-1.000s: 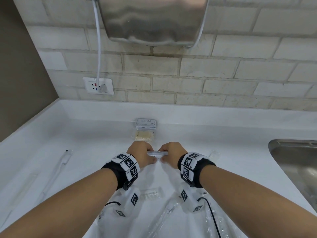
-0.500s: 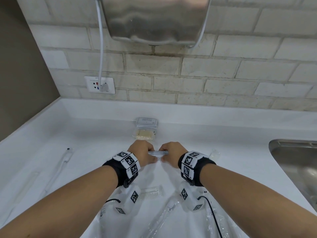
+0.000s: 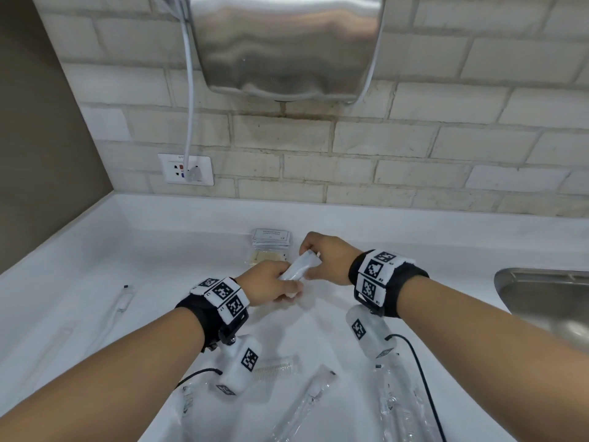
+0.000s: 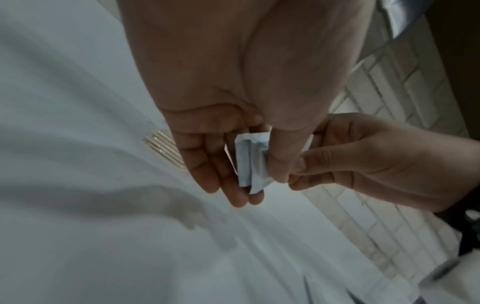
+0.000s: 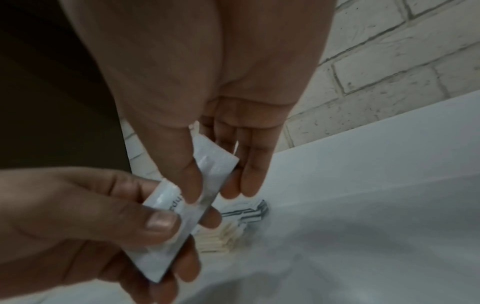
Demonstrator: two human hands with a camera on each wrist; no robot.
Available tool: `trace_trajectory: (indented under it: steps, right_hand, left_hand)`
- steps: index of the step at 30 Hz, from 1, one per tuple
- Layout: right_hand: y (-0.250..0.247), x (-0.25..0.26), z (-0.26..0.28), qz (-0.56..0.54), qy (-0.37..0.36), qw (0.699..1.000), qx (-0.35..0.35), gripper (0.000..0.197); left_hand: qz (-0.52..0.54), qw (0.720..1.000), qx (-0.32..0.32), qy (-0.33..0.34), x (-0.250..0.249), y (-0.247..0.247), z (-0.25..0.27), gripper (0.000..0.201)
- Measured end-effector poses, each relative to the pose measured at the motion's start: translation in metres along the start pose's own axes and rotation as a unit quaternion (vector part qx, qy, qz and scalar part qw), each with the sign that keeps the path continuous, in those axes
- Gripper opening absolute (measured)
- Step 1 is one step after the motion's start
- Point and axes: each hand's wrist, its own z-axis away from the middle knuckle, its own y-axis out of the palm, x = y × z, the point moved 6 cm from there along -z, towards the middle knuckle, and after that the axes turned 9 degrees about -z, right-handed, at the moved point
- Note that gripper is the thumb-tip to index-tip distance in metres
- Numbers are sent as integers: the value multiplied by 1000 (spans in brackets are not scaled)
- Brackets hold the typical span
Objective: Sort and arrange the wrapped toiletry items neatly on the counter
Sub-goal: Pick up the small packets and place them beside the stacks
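Note:
A small white sachet (image 3: 299, 266) is held above the counter by both hands, tilted with its far end higher. My left hand (image 3: 285, 282) pinches its near end between thumb and fingers. My right hand (image 3: 310, 255) pinches its far end. The left wrist view shows the sachet (image 4: 249, 162) under my left thumb, and the right wrist view shows the sachet (image 5: 182, 205) between both thumbs. Behind the hands lie a stack of flat printed packets (image 3: 272, 236) and a clear packet of cotton swabs (image 3: 266, 257).
A wrapped toothbrush (image 3: 122, 301) lies at the left. A wrapped comb (image 3: 275, 368) and more clear-wrapped items (image 3: 306, 400) lie near the front edge. A steel sink (image 3: 548, 298) is at the right. A hand dryer (image 3: 287, 43) hangs on the brick wall above.
Both hands have lifted the sachet off the counter. The right hand rose and moved back, so the sachet went from level to tilted.

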Motion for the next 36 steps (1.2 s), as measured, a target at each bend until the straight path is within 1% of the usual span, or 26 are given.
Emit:
trace_trajectory:
  steps: [2,4,6,8,9,11,15,17,20,22,25,27,28,31,34,36]
  right_hand:
    - [-6,6,4,-13,-12,1000,-18,53]
    - [-4,10,10,-16,-26,1000,-8,82]
    - [2,13,15,24,-43,999,4,109]
    - [7,12,15,60,-58,996,-9,126]
    - [8,11,14,68,-64,995,-22,129]
    - [8,10,12,67,-71,994,-43,124]
    - [7,13,11,59,-75,994,-61,107]
    - [7,12,10,59,-77,993,-62,102]
    - [11,13,10,65,-85,992,-66,97]
    - [14,12,8,68,-85,992,-64,94]
    - [18,11,8,74,-80,992,-56,94]
    - [21,11,9,78,-82,992,-51,96]
    - [23,11,9,82,-81,992,-49,99]
    - [27,12,10,91,-70,993,-37,106]
    - [29,14,12,89,-62,994,-28,109]
    - [30,15,12,89,-53,994,-24,106]
  left_hand:
    - [50,999,-10,-8,-2,1,0,15]
    - [103,994,-26,-20,-2,0,-1,22]
    - [145,989,-29,-24,-4,1,-1,27]
    - [173,984,-26,-29,-7,6,-1,30]
    - [185,982,-23,-31,-9,8,-2,33]
    - [203,979,-14,-29,-13,14,-3,36]
    - [196,980,-1,-22,-18,17,1,40]
    - [183,983,5,-17,-20,17,2,40]
    - [154,988,-6,-14,-24,13,3,46]
    - [129,992,-8,-13,-27,11,3,44]
    - [123,992,-3,-12,-29,10,6,39]
    - [119,993,-16,-10,-31,10,7,30]
    - [110,993,-29,-10,-32,10,6,29]
    - [69,996,-63,-9,-35,12,4,39]
    - [39,996,-78,-25,-33,12,2,32]
    - [20,995,-90,-46,-30,12,-1,31]
